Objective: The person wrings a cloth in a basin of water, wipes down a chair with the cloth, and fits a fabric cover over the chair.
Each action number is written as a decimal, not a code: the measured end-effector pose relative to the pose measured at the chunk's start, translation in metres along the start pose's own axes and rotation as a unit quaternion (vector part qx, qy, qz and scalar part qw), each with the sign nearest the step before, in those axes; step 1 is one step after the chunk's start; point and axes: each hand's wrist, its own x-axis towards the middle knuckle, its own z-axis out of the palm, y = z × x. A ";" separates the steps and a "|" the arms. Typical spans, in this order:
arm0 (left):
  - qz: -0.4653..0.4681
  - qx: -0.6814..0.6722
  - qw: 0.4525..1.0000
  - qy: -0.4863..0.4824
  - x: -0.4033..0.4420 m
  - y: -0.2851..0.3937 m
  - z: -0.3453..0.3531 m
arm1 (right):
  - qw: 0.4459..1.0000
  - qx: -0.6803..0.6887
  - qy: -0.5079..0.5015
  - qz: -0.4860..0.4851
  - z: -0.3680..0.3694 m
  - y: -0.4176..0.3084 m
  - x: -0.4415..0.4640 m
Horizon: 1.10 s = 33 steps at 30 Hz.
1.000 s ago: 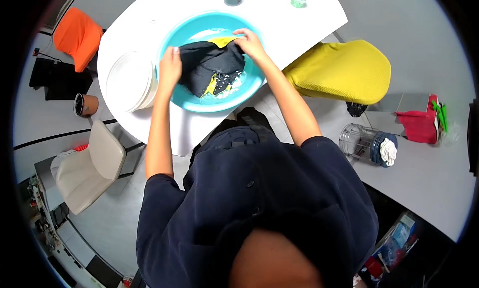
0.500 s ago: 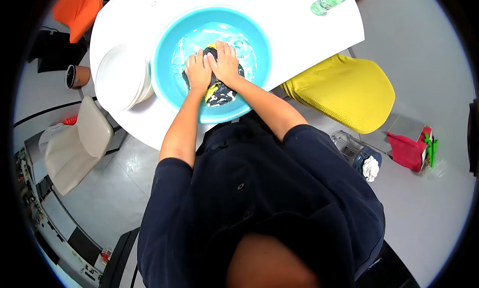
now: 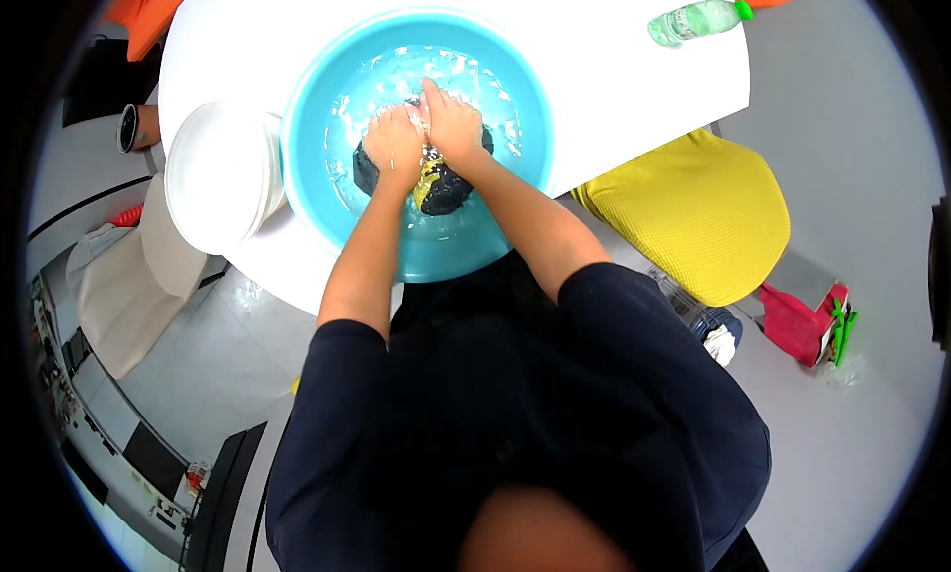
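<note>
White tabletop (image 3: 614, 97) spreads out beyond the hands and to both sides of them, with pale floor (image 3: 233, 324) showing nearer the body on the left. I see both hands down inside a round turquoise basin (image 3: 540, 126), side by side over the water (image 3: 436, 67), their inner edges close together.

The left hand (image 3: 393, 141) has its back up and its fingers pointing away from the body, partly bent. The right hand (image 3: 454, 126) lies angled in beside it, its fingers bent too, with one reaching out farther than the rest. Both rest on a dark and yellow cloth (image 3: 444, 191), but I can't tell whether either one grips it or just pushes on it, since the fingertips are lost in the splashing.

As for the cloth, it sits in the water under the hands, soaked and bunched up. Dark folds stick out to either side of them, and a bigger lump with a yellow patch shows between the wrists, toward the body.

Left of the hands, just beside the basin, I have a white tub (image 3: 218, 176). Well off to their right are a green-capped bottle (image 3: 698, 21) on the table and, nearer the body, a yellow chair (image 3: 703, 215).
</note>
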 end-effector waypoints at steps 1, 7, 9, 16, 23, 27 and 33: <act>-0.015 -0.014 0.999 -0.038 -0.001 0.001 -0.002 | 1.000 0.017 0.018 -0.010 0.003 0.004 -0.003; -0.195 -0.589 0.759 -0.199 0.025 -0.037 -0.040 | 0.947 0.261 -0.115 0.148 -0.018 0.009 0.012; -0.254 -0.675 0.661 -0.208 0.024 -0.019 -0.076 | 0.902 0.313 -0.105 0.278 -0.017 0.013 0.010; -0.258 -0.823 0.443 -0.247 0.001 -0.028 -0.063 | 0.559 0.641 -0.095 0.517 -0.017 -0.011 0.008; -0.259 -0.838 0.405 -0.257 -0.024 -0.023 -0.064 | 0.393 0.682 -0.231 0.571 -0.041 -0.019 0.020; -0.250 -0.860 0.386 -0.222 -0.022 -0.027 -0.082 | 0.387 0.703 -0.208 0.560 -0.030 -0.010 0.022; -0.266 -0.795 0.534 -0.108 -0.010 -0.012 -0.110 | 0.477 0.748 -0.217 0.407 -0.016 -0.015 0.016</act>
